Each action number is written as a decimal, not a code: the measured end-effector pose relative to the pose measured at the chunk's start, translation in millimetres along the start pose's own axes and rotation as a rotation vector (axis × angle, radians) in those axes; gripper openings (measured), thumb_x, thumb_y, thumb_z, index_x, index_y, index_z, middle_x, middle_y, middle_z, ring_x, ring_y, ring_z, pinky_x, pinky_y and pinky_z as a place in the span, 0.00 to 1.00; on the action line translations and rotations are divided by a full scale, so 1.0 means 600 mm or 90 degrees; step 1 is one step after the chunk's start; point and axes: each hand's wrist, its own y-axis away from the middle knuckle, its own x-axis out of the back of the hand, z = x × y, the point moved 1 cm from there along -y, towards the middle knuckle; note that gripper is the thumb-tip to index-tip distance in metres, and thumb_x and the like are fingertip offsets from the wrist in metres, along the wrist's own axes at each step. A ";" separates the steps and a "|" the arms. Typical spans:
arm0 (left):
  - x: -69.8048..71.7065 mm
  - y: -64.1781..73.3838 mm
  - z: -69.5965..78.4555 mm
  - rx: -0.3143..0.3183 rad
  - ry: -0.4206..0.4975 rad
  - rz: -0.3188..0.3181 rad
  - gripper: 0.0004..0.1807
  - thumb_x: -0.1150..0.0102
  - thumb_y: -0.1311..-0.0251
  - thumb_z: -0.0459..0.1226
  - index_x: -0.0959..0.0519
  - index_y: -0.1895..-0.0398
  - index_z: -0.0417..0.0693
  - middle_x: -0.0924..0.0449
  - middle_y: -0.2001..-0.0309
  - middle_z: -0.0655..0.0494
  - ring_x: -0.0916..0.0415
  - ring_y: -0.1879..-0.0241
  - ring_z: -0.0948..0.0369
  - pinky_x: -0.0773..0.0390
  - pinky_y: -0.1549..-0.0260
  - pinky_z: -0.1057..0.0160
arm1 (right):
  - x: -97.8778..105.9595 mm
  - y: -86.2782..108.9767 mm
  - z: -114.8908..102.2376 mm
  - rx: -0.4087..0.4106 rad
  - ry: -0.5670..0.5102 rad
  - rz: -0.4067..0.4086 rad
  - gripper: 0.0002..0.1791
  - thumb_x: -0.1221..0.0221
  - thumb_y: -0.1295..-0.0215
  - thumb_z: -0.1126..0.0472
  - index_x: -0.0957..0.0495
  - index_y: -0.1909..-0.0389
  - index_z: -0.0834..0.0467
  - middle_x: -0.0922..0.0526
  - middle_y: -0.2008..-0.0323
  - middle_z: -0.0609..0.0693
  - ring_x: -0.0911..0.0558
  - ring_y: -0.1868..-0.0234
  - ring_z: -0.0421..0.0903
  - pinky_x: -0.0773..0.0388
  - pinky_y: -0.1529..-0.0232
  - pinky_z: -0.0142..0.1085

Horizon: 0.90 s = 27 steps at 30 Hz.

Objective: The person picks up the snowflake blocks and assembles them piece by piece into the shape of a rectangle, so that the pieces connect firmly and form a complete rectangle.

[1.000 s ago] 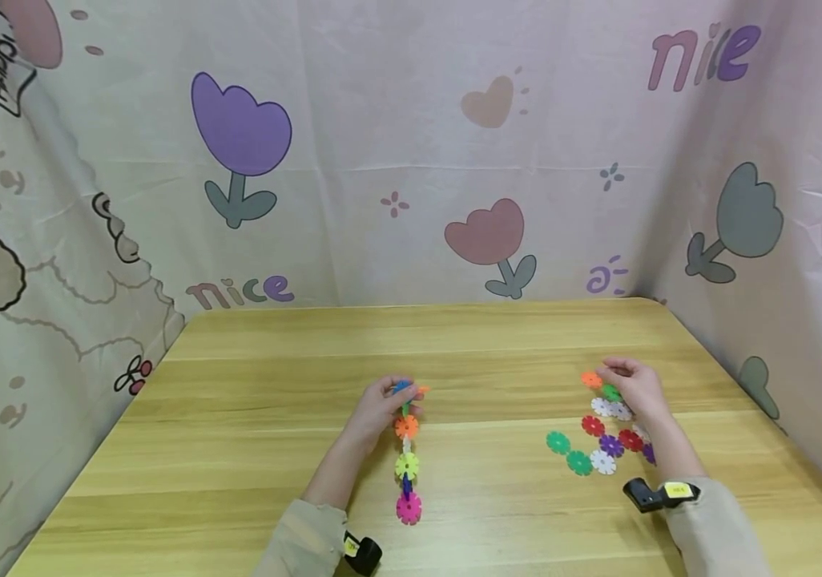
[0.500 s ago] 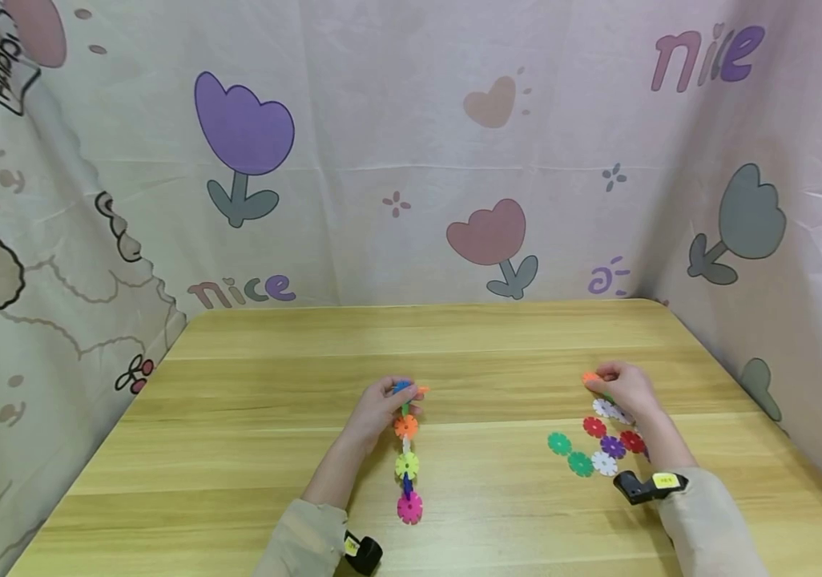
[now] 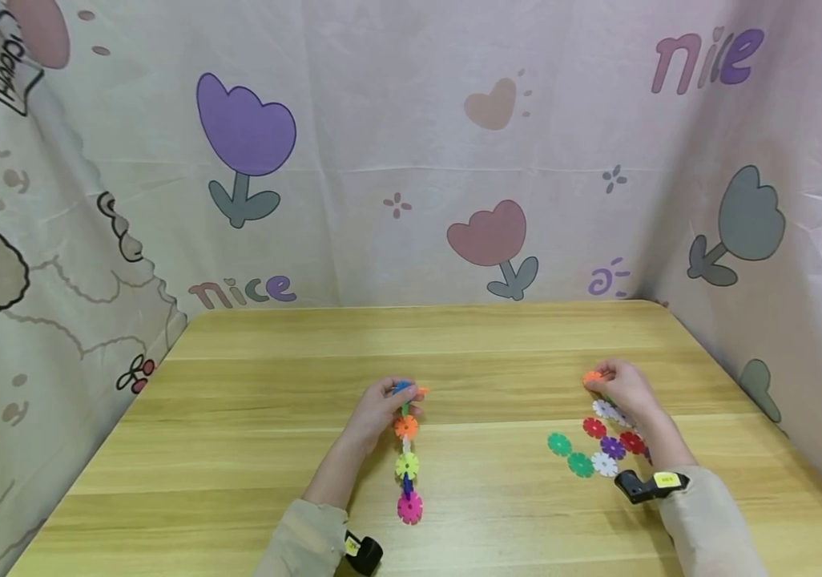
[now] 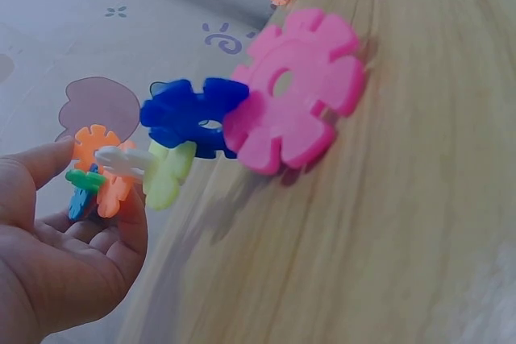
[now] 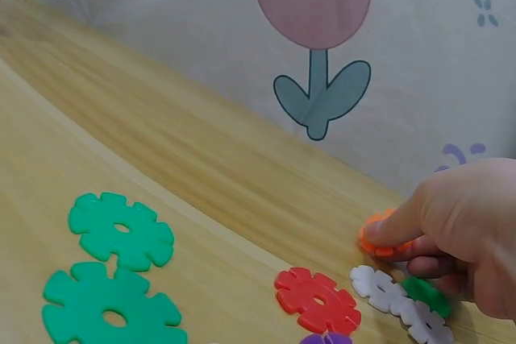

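With a pink disc [image 4: 314,78] nearest, grips the far end of a disc chain [image 3: 407,457] in the left hand [image 3: 376,410]. Past loose green, red and white discs [image 3: 590,430] at right, pinches an orange disc [image 3: 590,377] in the right hand [image 3: 627,388], perhaps touching the table [image 3: 238,481].

Tabletop [image 3: 454,340]: pale yellow wood grain, spread before you.
Nearest you: on your right, a white disc [image 3: 605,463], a green disc [image 3: 580,465], then a second green disc [image 3: 559,444] slightly farther off.
Middle: a purple disc [image 3: 613,447] between a red disc [image 3: 594,427] and another red disc [image 3: 632,442].
Farther from you: two white discs [image 5: 372,279] touching, another green disc [image 5: 431,297] beside them.
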 end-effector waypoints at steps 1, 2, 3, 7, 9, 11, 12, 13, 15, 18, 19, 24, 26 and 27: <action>0.000 0.000 0.001 0.000 0.000 0.000 0.19 0.47 0.36 0.37 0.32 0.49 0.29 0.25 0.54 0.33 0.21 0.67 0.55 0.23 0.59 0.61 | 0.000 0.001 -0.001 0.009 0.005 0.003 0.19 0.40 0.39 0.59 0.28 0.55 0.70 0.24 0.64 0.61 0.28 0.66 0.52 0.31 0.70 0.35; -0.001 0.001 0.001 0.000 -0.002 -0.001 0.19 0.47 0.36 0.37 0.32 0.49 0.29 0.25 0.54 0.32 0.21 0.67 0.55 0.23 0.58 0.61 | 0.001 0.001 -0.002 0.017 0.008 0.004 0.18 0.41 0.39 0.59 0.27 0.56 0.70 0.24 0.64 0.60 0.27 0.66 0.51 0.31 0.70 0.34; -0.001 0.001 0.002 -0.001 -0.004 -0.001 0.19 0.47 0.35 0.37 0.33 0.49 0.29 0.25 0.54 0.33 0.21 0.66 0.54 0.23 0.59 0.61 | 0.000 0.002 -0.004 0.024 0.012 0.007 0.17 0.41 0.39 0.59 0.27 0.56 0.69 0.23 0.65 0.60 0.27 0.67 0.50 0.31 0.70 0.34; -0.002 0.002 0.004 -0.004 -0.010 -0.003 0.20 0.48 0.35 0.37 0.33 0.48 0.28 0.25 0.53 0.33 0.21 0.66 0.53 0.23 0.59 0.62 | -0.001 0.006 -0.023 0.059 0.028 0.013 0.16 0.41 0.38 0.59 0.26 0.57 0.68 0.22 0.67 0.57 0.27 0.69 0.49 0.32 0.70 0.35; -0.002 0.002 0.004 -0.004 -0.011 -0.004 0.21 0.48 0.35 0.37 0.33 0.47 0.28 0.25 0.53 0.33 0.21 0.66 0.54 0.23 0.60 0.62 | -0.003 0.008 -0.038 0.075 0.034 0.007 0.16 0.41 0.38 0.59 0.26 0.57 0.67 0.22 0.68 0.56 0.27 0.69 0.48 0.32 0.70 0.36; -0.001 0.001 0.002 -0.003 -0.008 -0.005 0.21 0.47 0.35 0.37 0.34 0.47 0.28 0.25 0.53 0.33 0.21 0.66 0.54 0.23 0.61 0.63 | -0.007 0.009 -0.054 0.095 0.037 -0.003 0.15 0.42 0.37 0.59 0.26 0.57 0.68 0.22 0.69 0.55 0.27 0.70 0.48 0.31 0.70 0.37; -0.001 0.001 0.002 -0.003 -0.008 -0.005 0.21 0.47 0.35 0.38 0.34 0.47 0.28 0.25 0.54 0.33 0.20 0.66 0.54 0.23 0.61 0.63 | -0.008 0.010 -0.063 0.105 0.038 -0.008 0.15 0.42 0.37 0.59 0.27 0.57 0.68 0.21 0.69 0.55 0.27 0.70 0.47 0.31 0.71 0.37; -0.001 0.001 0.001 -0.002 -0.006 -0.005 0.21 0.47 0.35 0.38 0.34 0.47 0.28 0.25 0.54 0.33 0.20 0.66 0.54 0.23 0.61 0.63 | -0.010 0.010 -0.072 0.112 0.036 -0.013 0.15 0.42 0.37 0.59 0.27 0.57 0.67 0.21 0.69 0.54 0.26 0.71 0.47 0.31 0.71 0.37; -0.001 0.001 -0.001 -0.001 -0.003 -0.005 0.21 0.47 0.35 0.38 0.34 0.47 0.29 0.25 0.54 0.33 0.20 0.66 0.54 0.23 0.61 0.63 | -0.015 0.012 -0.090 0.124 0.021 -0.024 0.15 0.43 0.36 0.59 0.28 0.57 0.67 0.19 0.69 0.54 0.25 0.71 0.46 0.32 0.73 0.36; 0.000 0.000 -0.003 -0.001 0.000 -0.005 0.21 0.48 0.35 0.38 0.34 0.47 0.28 0.25 0.54 0.32 0.20 0.67 0.54 0.23 0.60 0.62 | -0.023 0.016 -0.117 0.140 -0.028 -0.042 0.14 0.44 0.35 0.60 0.29 0.56 0.66 0.18 0.70 0.56 0.23 0.71 0.49 0.33 0.76 0.34; 0.000 0.000 -0.003 -0.001 0.001 -0.004 0.21 0.48 0.35 0.37 0.34 0.47 0.28 0.25 0.54 0.32 0.20 0.67 0.54 0.23 0.60 0.62 | -0.027 0.018 -0.127 0.144 -0.049 -0.049 0.14 0.44 0.35 0.60 0.30 0.56 0.66 0.18 0.71 0.57 0.23 0.71 0.50 0.33 0.76 0.34; 0.002 -0.002 -0.004 -0.005 0.000 -0.006 0.19 0.47 0.35 0.37 0.32 0.49 0.29 0.24 0.55 0.33 0.20 0.68 0.55 0.22 0.61 0.62 | -0.049 0.026 -0.169 0.171 -0.154 -0.087 0.15 0.45 0.35 0.65 0.31 0.51 0.68 0.19 0.73 0.60 0.24 0.72 0.52 0.30 0.77 0.31; 0.003 -0.002 -0.004 -0.008 -0.003 -0.007 0.18 0.47 0.35 0.37 0.32 0.51 0.29 0.24 0.56 0.33 0.20 0.67 0.55 0.22 0.61 0.63 | -0.060 0.029 -0.183 0.180 -0.188 -0.100 0.16 0.46 0.35 0.66 0.32 0.49 0.69 0.21 0.73 0.62 0.26 0.74 0.49 0.30 0.78 0.32; 0.002 -0.002 -0.004 -0.010 -0.005 -0.008 0.18 0.47 0.35 0.37 0.31 0.51 0.30 0.24 0.56 0.33 0.20 0.67 0.55 0.22 0.61 0.63 | -0.067 0.031 -0.188 0.184 -0.199 -0.107 0.17 0.46 0.35 0.67 0.32 0.48 0.70 0.22 0.73 0.62 0.26 0.75 0.48 0.30 0.78 0.32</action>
